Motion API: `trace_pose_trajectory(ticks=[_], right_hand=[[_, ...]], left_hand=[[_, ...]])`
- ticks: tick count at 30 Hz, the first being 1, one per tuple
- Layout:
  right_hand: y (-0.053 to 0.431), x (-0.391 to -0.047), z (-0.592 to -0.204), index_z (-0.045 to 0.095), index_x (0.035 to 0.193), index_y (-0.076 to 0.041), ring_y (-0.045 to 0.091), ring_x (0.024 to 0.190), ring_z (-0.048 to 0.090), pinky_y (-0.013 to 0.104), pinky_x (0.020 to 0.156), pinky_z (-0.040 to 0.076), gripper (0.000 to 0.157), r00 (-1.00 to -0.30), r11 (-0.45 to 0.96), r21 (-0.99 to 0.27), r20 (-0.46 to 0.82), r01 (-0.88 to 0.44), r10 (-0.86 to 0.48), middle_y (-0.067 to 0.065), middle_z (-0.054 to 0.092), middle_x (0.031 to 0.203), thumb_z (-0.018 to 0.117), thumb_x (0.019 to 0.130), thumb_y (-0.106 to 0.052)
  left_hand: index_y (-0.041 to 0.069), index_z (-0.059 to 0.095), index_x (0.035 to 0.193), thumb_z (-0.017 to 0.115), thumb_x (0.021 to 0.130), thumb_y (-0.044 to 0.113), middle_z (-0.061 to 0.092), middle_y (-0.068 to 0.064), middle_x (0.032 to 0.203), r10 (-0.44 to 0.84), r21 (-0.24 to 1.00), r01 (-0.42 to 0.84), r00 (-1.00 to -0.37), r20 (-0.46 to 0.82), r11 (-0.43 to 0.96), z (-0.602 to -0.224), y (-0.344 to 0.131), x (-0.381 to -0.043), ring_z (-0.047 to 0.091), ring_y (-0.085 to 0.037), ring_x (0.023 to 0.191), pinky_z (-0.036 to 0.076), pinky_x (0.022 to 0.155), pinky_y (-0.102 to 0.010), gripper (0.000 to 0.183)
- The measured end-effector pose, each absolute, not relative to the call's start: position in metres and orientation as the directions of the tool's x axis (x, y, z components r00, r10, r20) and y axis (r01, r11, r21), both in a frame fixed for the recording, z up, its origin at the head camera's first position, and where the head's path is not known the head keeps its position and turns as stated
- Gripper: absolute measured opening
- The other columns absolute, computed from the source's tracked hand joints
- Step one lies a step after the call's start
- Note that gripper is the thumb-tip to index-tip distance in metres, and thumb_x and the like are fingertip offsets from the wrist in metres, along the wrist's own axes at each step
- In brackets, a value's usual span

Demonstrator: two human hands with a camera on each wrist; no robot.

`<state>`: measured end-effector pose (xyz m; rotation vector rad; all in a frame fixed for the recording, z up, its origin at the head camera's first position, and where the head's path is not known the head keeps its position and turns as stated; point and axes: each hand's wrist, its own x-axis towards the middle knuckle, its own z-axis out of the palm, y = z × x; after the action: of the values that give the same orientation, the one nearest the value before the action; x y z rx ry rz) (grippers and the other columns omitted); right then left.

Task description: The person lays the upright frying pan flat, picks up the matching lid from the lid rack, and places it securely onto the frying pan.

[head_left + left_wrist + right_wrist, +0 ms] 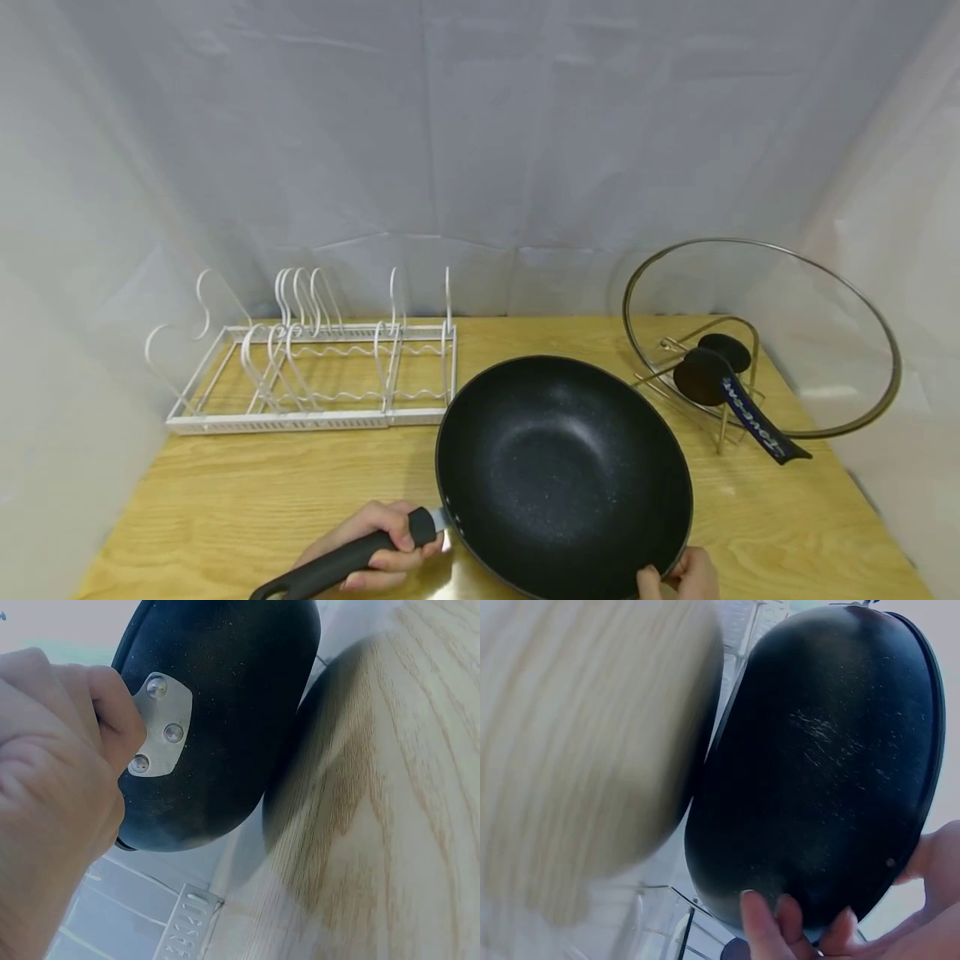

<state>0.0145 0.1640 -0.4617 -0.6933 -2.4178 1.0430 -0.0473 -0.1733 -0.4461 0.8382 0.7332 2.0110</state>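
Observation:
A black wok (562,467) with a long black handle (337,565) is held low over the wooden table, its dark inside facing up. My left hand (393,533) grips the handle near its metal neck, fingers curled round it. In the left wrist view, a riveted metal bracket (171,729) joins the handle to the wok's outer wall. At the near right edge, my right hand (686,575) pinches the rim, thumb on top. The right wrist view shows its fingertips (756,915) against the scratched, dark underside.
A white wire rack (277,423) with curved dividers stands at the back left of the wooden table (255,492). Back right, a large glass lid (895,379) with a dark knob and a lettered navy strap (757,421) leans in a gold wire stand (722,429).

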Motion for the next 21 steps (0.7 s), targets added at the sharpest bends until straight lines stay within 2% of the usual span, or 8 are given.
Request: trace_pose_trajectory(ticks=[1,3,4,11,15,21], right_hand=[[0.165,0.014,-0.462,0.047,0.071,-0.003,0.007,0.060,0.045,0.022,0.055,0.036,0.017,-0.795,0.610,-0.750,0.196,0.255,0.574,0.007,0.050,0.067,0.063,0.064,0.000],[0.168,0.014,-0.462,0.047,0.069,-0.003,0.008,0.058,0.042,0.025,0.053,0.036,0.017,-0.805,0.635,-0.736,0.219,0.234,0.551,0.007,0.048,0.065,0.063,0.064,-0.001],[0.169,0.013,-0.462,0.046,0.068,-0.003,0.009,0.056,0.042,0.026,0.051,0.035,0.017,-0.810,0.642,-0.731,0.222,0.230,0.542,0.006,0.047,0.063,0.063,0.064,-0.002],[0.178,0.016,-0.458,0.044,0.069,-0.005,0.007,0.049,0.039,0.023,0.045,0.034,0.023,-0.871,0.676,-0.682,0.115,0.281,0.478,0.002,0.044,0.059,0.067,0.071,-0.008],[0.181,0.017,-0.460,0.044,0.063,-0.010,0.007,0.047,0.036,0.023,0.045,0.030,0.030,-0.890,0.743,-0.627,0.169,0.235,0.424,-0.002,0.041,0.052,0.073,0.067,-0.012],[0.177,0.018,-0.462,0.045,0.063,-0.010,0.012,0.046,0.035,0.025,0.044,0.027,0.035,-0.884,0.774,-0.548,0.126,0.316,0.450,-0.001,0.039,0.052,0.077,0.066,-0.024]], left_hand=[[-0.008,0.041,0.105,0.018,0.089,0.003,0.033,0.000,0.067,0.854,0.741,-0.463,-0.432,0.289,-0.485,-0.447,-0.172,-0.050,0.037,-0.007,0.051,0.038,0.049,-0.013,0.031],[-0.003,0.044,0.109,0.018,0.089,0.006,0.032,0.005,0.065,0.908,0.620,-0.680,-0.394,0.141,-0.391,-0.445,-0.171,-0.054,0.030,-0.002,0.043,0.024,0.037,-0.012,0.034],[0.000,0.045,0.112,0.020,0.088,0.008,0.033,0.008,0.063,0.929,0.576,-0.743,-0.360,0.088,-0.342,-0.444,-0.170,-0.057,0.030,-0.001,0.041,0.023,0.035,-0.012,0.036],[0.003,0.049,0.105,0.023,0.087,0.011,0.036,0.006,0.057,0.945,0.622,-0.719,-0.309,0.111,-0.309,-0.448,-0.165,-0.064,0.032,-0.005,0.036,0.021,0.029,-0.017,0.033],[0.004,0.050,0.101,0.026,0.086,0.015,0.036,0.005,0.054,0.949,0.640,-0.708,-0.288,0.125,-0.299,-0.455,-0.164,-0.067,0.035,-0.006,0.036,0.018,0.025,-0.022,0.031],[0.006,0.050,0.101,0.024,0.085,0.021,0.035,0.005,0.054,0.956,0.635,-0.721,-0.271,0.110,-0.278,-0.461,-0.169,-0.070,0.035,-0.006,0.037,0.018,0.026,-0.022,0.033]])
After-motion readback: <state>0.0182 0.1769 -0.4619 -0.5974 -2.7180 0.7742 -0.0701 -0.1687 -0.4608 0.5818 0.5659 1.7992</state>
